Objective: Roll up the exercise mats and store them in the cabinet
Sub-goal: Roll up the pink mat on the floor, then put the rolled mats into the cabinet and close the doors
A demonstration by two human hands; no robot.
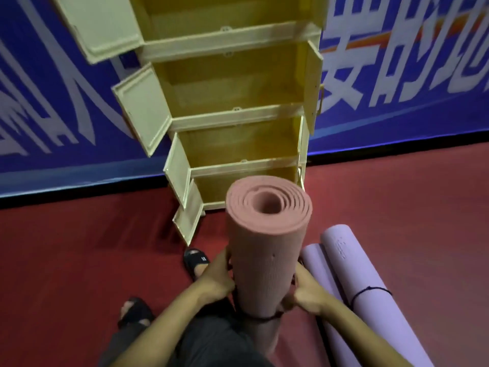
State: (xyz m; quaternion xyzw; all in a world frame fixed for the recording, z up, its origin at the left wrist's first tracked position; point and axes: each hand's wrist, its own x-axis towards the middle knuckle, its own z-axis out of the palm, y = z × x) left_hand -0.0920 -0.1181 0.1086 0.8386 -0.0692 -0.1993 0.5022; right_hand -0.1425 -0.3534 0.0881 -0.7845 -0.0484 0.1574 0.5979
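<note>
A rolled pink exercise mat (pixel 264 250) stands upright between my hands, its spiral end facing up. My left hand (pixel 215 280) grips its left side and my right hand (pixel 307 292) grips its right side, low on the roll. A dark cord circles the roll just below my hands. Two rolled purple mats (pixel 352 274) lie on the floor to the right, one tied with a black cord. The cream cabinet (pixel 232 115) stands straight ahead against the wall, with all its doors swung open and its yellow compartments empty.
Red floor (pixel 79 260) spreads all around. A blue banner wall (pixel 397 75) with white lettering runs behind the cabinet. My feet in black sandals (pixel 195 260) are to the left of the pink mat, near the lowest open door.
</note>
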